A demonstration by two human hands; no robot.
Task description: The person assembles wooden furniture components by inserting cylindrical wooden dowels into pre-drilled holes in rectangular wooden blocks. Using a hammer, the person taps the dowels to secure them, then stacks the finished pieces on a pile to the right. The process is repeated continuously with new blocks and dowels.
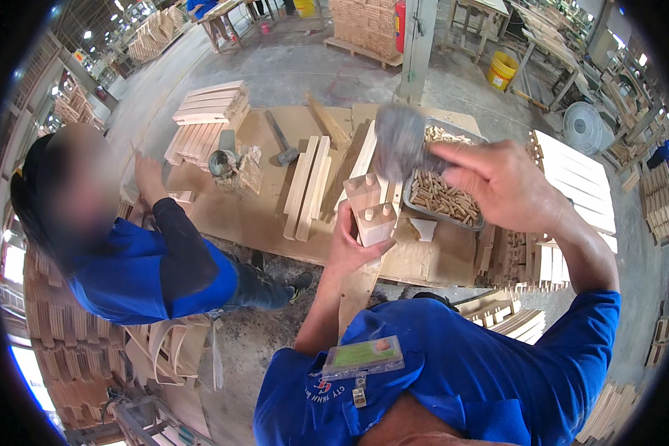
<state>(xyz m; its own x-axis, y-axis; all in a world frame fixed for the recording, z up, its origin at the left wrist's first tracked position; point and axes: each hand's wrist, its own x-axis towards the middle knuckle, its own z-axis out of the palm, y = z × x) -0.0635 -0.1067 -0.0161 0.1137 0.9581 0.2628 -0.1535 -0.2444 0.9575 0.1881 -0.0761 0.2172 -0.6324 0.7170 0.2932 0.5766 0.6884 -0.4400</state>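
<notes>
Head view, left hand (355, 249) gripping two pegged wooden blocks (363, 198), right hand (509, 182) gripping one blurred mallet (400, 141)

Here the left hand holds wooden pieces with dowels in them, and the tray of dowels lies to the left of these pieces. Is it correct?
The side is wrong: in the head view, the tray of dowels lies to the right of the wooden pieces. The left hand does hold them.
</notes>
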